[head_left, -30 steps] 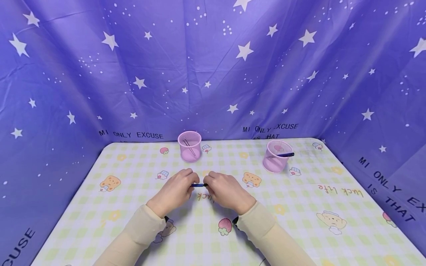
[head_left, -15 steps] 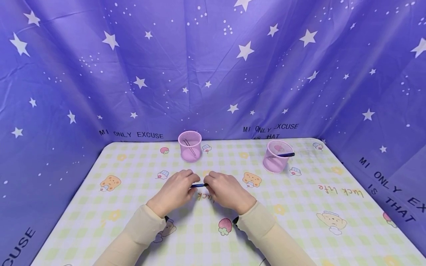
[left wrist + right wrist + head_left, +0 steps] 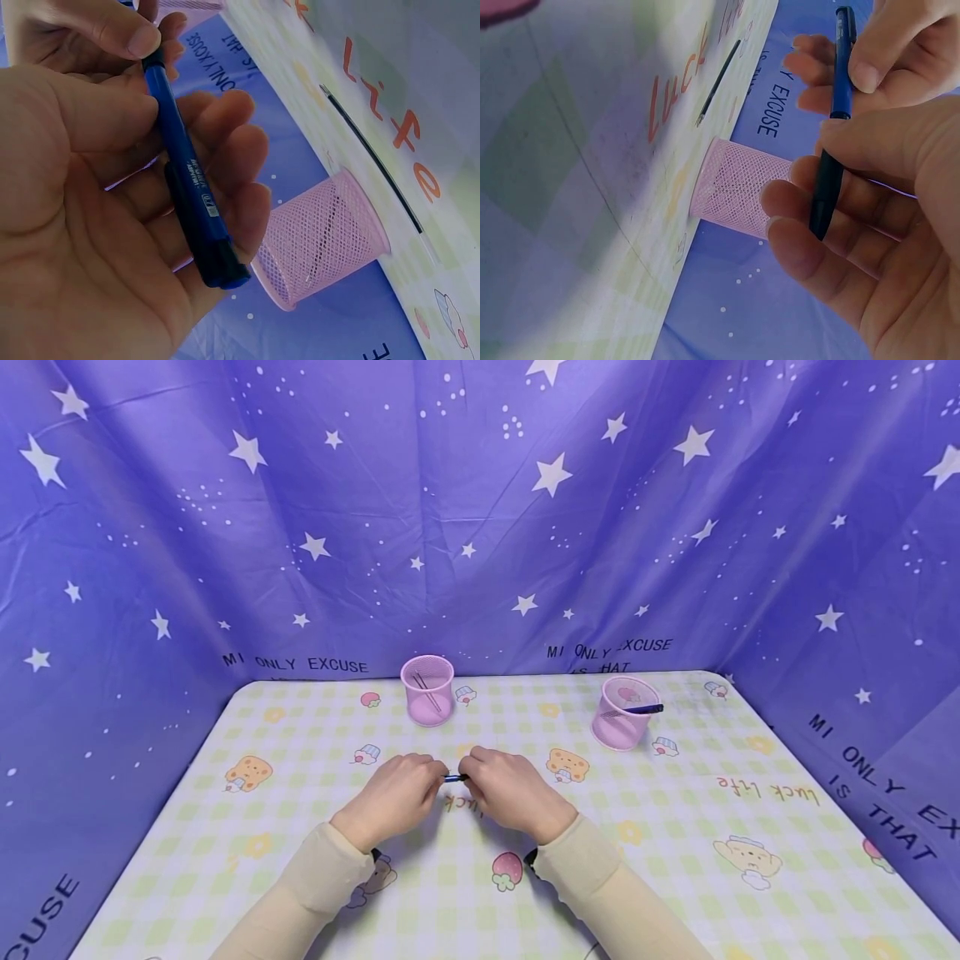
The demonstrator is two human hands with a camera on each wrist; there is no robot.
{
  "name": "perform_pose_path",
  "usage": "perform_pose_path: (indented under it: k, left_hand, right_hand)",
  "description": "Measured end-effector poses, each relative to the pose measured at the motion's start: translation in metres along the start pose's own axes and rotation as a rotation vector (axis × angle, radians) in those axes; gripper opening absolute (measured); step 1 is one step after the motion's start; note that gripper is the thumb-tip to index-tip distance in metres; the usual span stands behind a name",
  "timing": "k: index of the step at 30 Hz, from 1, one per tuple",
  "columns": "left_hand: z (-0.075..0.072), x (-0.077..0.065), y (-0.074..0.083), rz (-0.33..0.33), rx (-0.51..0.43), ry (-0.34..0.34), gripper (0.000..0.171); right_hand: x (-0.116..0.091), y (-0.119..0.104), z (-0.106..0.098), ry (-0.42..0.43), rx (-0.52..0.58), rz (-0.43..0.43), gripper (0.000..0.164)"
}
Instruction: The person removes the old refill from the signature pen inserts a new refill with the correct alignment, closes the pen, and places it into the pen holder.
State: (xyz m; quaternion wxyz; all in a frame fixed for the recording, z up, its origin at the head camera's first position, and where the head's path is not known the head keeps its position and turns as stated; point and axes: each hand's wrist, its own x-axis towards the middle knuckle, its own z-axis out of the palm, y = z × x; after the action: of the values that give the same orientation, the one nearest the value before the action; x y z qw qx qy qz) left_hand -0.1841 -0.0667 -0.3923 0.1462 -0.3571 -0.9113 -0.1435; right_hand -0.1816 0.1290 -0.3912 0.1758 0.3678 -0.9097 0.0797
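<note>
two pink mesh cups stand on the far part of the surface (image 3: 675, 852): the left cup (image 3: 431, 713) holds thin dark rods (image 3: 427, 693), and the right cup (image 3: 615, 732) has a dark pen (image 3: 647, 709) leaning out over its rim. a thin dark refill (image 3: 377, 157) lies on the cloth near the hands, which hide it from the head view. a purple star-print curtain (image 3: 480, 518) hangs behind.

the curtain reads "mi only excuse is that", and the cloth has "luck life" in orange-red letters. small white print on the blue pen (image 3: 177, 135) is too blurred to read surely.

that pen is held above the surface between the hands: the left hand (image 3: 397, 797) grips its clip-end barrel, the right hand (image 3: 516, 791) pinches the dark tip section.
</note>
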Motion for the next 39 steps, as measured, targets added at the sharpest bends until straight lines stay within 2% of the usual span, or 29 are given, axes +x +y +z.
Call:
perform_pose_path:
  k: [7, 22, 32, 39]
  left_hand:
    - [-0.0021, 0.0, 0.0015, 0.003, -0.03, -0.006, 0.009]
    - [0.0011, 0.0005, 0.0002, 0.003, -0.042, 0.054, 0.022]
    - [0.0012, -0.0009, -0.0002, -0.029, -0.025, 0.027, 0.022]
    - [0.0008, -0.0011, -0.0009, -0.038, -0.013, 0.019, 0.016]
  right_hand:
    - [0.0002, -0.0003, -0.0005, -0.005, -0.001, 0.0, 0.01]
    - [0.0009, -0.0007, -0.0004, -0.009, -0.003, -0.006, 0.01]
    - [0.0007, -0.0006, -0.0015, -0.042, -0.011, -0.005, 0.006]
    - [0.0002, -0.0005, -0.0011, -0.025, -0.011, -0.001, 0.009]
